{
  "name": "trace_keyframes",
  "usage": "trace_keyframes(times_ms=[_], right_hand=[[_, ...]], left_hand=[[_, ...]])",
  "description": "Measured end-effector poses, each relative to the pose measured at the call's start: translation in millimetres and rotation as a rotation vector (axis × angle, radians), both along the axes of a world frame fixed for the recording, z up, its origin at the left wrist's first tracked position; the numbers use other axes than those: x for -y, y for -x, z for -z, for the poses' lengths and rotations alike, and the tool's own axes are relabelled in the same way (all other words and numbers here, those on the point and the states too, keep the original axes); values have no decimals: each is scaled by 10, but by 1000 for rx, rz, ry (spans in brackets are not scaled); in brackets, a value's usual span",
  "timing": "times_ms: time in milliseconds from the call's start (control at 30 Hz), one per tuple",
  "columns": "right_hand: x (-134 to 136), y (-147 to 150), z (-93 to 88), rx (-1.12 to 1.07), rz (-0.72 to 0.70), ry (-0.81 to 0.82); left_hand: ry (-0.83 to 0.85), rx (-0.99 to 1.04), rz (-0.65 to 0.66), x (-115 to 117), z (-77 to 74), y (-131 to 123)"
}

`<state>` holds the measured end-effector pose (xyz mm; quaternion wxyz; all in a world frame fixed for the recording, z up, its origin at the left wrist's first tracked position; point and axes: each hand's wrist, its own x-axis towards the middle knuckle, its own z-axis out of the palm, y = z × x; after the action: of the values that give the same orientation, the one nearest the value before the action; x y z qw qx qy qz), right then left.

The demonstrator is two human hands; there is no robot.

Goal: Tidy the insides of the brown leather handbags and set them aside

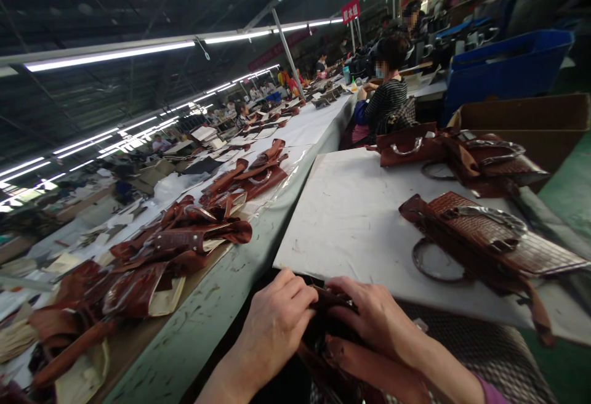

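Observation:
Both hands work at the upper edge of a brown leather handbag that lies low in front of me, partly over my lap. My left hand has its fingers curled closed at the bag's left edge. My right hand pinches the rim of the same bag from the right, fingers bent over it. Much of the bag is dark and covered by my hands and forearms. Just beyond them is the near corner of a white-topped table.
To the right on the white table lie a crocodile-patterned brown bag and more brown bags. Several bag pieces cover the long bench at left. A blue bin, a cardboard box and a seated co-worker are farther back.

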<state>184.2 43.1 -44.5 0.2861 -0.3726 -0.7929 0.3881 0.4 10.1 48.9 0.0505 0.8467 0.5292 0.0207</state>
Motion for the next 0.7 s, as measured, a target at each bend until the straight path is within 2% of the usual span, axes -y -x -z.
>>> trace_keyframes(times_ms=[100, 200, 333, 500, 700], right_hand=[[-24, -1, -2, 24, -20, -137], [-52, -16, -38, 87, -53, -264], [-77, -13, -103, 164, -32, -388], [-62, 77, -157, 65, -14, -398], [-35, 130, -91, -106, 46, -353]], left_hand=[[-60, -22, -5, -18, 44, 0], [-109, 64, -28, -33, 63, -13], [-27, 221, -32, -57, 70, -20], [-2, 187, 28, -102, 38, 38], [4, 51, 155, -175, 7, 102]])
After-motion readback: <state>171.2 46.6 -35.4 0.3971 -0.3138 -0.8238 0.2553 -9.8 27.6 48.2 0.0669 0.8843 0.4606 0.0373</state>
